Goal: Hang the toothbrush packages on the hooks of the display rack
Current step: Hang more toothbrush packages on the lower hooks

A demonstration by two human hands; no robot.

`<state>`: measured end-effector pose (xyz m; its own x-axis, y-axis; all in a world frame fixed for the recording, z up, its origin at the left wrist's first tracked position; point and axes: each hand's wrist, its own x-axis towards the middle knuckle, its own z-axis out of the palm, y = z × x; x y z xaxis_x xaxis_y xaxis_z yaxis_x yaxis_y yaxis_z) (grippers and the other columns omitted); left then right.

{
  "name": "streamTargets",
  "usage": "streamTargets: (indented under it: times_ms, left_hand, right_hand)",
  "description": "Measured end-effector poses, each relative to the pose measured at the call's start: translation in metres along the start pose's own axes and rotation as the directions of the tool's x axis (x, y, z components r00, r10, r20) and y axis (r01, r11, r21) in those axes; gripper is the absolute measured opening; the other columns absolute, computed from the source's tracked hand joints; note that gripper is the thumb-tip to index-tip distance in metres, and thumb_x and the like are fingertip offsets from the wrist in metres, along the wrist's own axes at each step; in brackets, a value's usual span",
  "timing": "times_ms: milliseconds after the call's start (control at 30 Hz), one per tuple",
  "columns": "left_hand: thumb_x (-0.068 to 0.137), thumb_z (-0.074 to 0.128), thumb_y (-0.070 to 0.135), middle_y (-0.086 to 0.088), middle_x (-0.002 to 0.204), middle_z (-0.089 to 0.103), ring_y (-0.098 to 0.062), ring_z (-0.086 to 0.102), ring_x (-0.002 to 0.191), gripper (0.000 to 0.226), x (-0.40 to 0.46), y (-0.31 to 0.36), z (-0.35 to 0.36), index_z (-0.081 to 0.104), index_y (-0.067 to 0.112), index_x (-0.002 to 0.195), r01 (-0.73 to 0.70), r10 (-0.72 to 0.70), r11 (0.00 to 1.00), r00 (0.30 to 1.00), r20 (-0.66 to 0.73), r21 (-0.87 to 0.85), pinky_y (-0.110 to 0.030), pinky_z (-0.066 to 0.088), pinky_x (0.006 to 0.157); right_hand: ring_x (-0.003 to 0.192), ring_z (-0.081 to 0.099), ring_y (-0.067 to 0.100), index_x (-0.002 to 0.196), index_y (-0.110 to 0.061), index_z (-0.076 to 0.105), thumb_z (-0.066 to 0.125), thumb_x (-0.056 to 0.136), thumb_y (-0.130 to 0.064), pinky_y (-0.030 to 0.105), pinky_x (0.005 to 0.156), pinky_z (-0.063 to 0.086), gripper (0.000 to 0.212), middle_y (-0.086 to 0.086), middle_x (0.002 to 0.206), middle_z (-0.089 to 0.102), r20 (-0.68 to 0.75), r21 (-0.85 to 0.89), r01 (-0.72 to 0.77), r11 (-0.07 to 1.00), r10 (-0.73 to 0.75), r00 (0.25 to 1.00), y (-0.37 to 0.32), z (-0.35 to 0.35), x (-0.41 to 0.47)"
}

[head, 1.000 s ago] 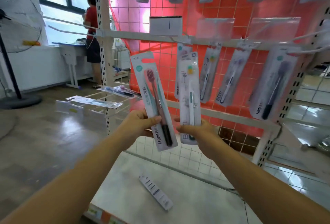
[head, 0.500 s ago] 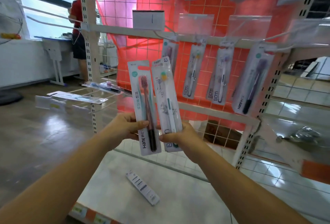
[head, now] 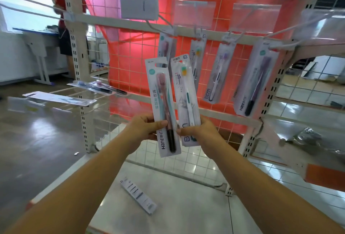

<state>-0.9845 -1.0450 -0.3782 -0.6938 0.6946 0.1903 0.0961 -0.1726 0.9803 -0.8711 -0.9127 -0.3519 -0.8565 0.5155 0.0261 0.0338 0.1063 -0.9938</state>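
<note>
So I had two packs up in front of the rack, one per hand. Left hand (head: 144,128) was pinching the pink-brush pack (head: 162,103) near its lower third, thumb across the front, fingers behind. Right hand (head: 198,131) gripped the white-brush pack (head: 183,97) low down the same way, thumb on the front face. Both packs stood nearly upright, tilted a bit left, side by side and prob just touching at the edges.

These things looked super light imo, thin card w/ a clear blister, stiff enough to stay up from a bottom grip but bendy if squeezed. The plastic front looked slick, so a thumb-and-fingers pinch on the card made sense. The hang slot sat at the top, far end from my fingers, so I'd guess aiming it needs care.

Both arms were stretched fwd, wrists close together. The hooks (head: 197,33) were above and beyond my hands, a few packs hanging there. One more pack (head: 138,194) lay on the shelf below my wrists.
</note>
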Motion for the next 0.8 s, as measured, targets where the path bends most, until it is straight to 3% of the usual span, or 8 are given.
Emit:
streamTargets:
  times_ms: [133,467,633,800]
  left_hand:
    - [0.081,0.062,0.008,-0.004,0.082,0.074,-0.021,0.071,0.075,0.014,0.008,0.002,-0.004,0.067,0.010,0.094,-0.008,0.008,1.000,1.000,0.011,-0.018,-0.030,0.059,0.064]
    - [0.079,0.064,0.011,-0.012,0.090,0.072,-0.027,0.070,0.082,0.018,0.015,-0.001,-0.008,0.067,0.008,0.096,-0.020,0.021,0.999,0.999,0.033,-0.033,-0.035,0.059,0.070]
    - [0.078,0.065,0.010,-0.006,0.084,0.073,-0.023,0.070,0.078,0.017,0.013,-0.004,-0.013,0.068,0.010,0.094,-0.007,0.008,1.000,0.999,0.035,-0.022,-0.033,0.059,0.067]
    - [0.081,0.063,0.009,-0.006,0.083,0.073,-0.022,0.070,0.077,0.013,0.013,-0.001,-0.020,0.067,0.010,0.093,-0.021,0.021,1.000,1.000,0.018,-0.006,-0.030,0.058,0.065]
  right_hand:
    - [0.075,0.064,0.023,0.086,-0.019,0.058,0.072,0.067,0.013,0.031,0.064,0.056,0.040,0.006,0.082,0.066,-0.002,0.045,0.081,0.996,-0.081,0.997,-0.009,0.003,0.005]
    - [0.072,0.058,0.023,0.081,-0.020,0.055,0.070,0.067,0.015,0.032,0.060,0.051,0.041,0.005,0.075,0.056,-0.210,0.165,0.249,0.954,-0.213,0.954,-0.013,0.010,-0.007]
    - [0.064,0.056,0.019,0.075,-0.019,0.054,0.067,0.068,0.016,0.035,0.060,0.053,0.038,0.003,0.069,0.055,-0.258,0.213,0.267,0.940,-0.209,0.943,-0.018,0.015,-0.011]
    - [0.065,0.057,0.022,0.077,-0.016,0.053,0.068,0.068,0.016,0.041,0.066,0.054,0.036,0.006,0.068,0.055,-0.187,0.196,0.208,0.958,-0.172,0.967,-0.022,0.018,0.003]
